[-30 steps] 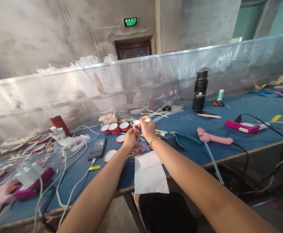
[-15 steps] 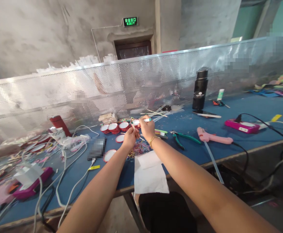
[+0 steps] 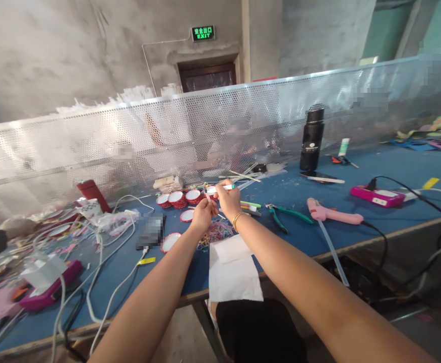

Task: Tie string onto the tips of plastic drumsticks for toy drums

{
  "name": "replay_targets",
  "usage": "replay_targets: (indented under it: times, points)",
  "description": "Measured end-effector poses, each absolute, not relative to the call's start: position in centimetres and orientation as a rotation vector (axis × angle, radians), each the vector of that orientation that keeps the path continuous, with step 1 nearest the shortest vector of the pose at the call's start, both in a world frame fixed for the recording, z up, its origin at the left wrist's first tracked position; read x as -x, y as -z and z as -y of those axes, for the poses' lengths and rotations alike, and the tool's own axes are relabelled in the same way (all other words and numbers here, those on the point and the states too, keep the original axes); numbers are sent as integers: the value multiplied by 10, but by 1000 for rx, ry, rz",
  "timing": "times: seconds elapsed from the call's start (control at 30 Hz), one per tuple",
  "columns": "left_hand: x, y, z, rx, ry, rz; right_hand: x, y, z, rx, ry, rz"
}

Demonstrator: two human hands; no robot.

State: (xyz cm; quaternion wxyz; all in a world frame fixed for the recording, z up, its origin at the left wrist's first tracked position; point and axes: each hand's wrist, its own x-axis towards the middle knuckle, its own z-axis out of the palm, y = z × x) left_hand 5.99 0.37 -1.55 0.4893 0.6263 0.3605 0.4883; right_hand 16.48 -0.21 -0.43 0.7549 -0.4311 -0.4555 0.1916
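A: Item one, the hands. State and pose?

B: Left hand (image 3: 202, 214): fingers pinched shut on a thin pale stick (image 3: 208, 197), held slanting up over the desk (image 3: 311, 234). Right hand (image 3: 228, 199): closed round a white marker with a teal tip (image 3: 228, 187), lying roughly level, tip pointing right. Gold bracelet (image 3: 238, 218) at that wrist. Both forearms stretched well forward, hands touching or nearly so, raised clear of the desk surface.

A: Reason for the hold?

B: Judged only: stick and marker are brought together at fingertip height, likely so the small work sits steady in plain sight. Whether the two touch, cannot tell; too small.

A: Item two, what lies about the hands?

B: Red-rimmed round caps (image 3: 178, 199) in a row just behind the hands, one more (image 3: 170, 242) nearer the left forearm. Tangle of coloured rubber bands (image 3: 216, 233) directly below the hands. White paper sheet (image 3: 233, 269) hanging over the desk's near edge, between the forearms.

A: Item three, tools to the right?

B: Green-handled pliers (image 3: 282, 214), near. Pink glue gun (image 3: 331, 216) beside them, cord trailing off the edge, probably parked within reach. Black flask (image 3: 311, 140) upright by the perforated metal screen (image 3: 129, 146)
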Motion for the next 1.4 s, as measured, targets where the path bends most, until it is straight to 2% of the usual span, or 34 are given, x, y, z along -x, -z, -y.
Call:
replay_targets:
  times: [1.4]
  points:
    - [-60,17,-5,-1547,-1185,-875,-165,2,4,924,-416,984]
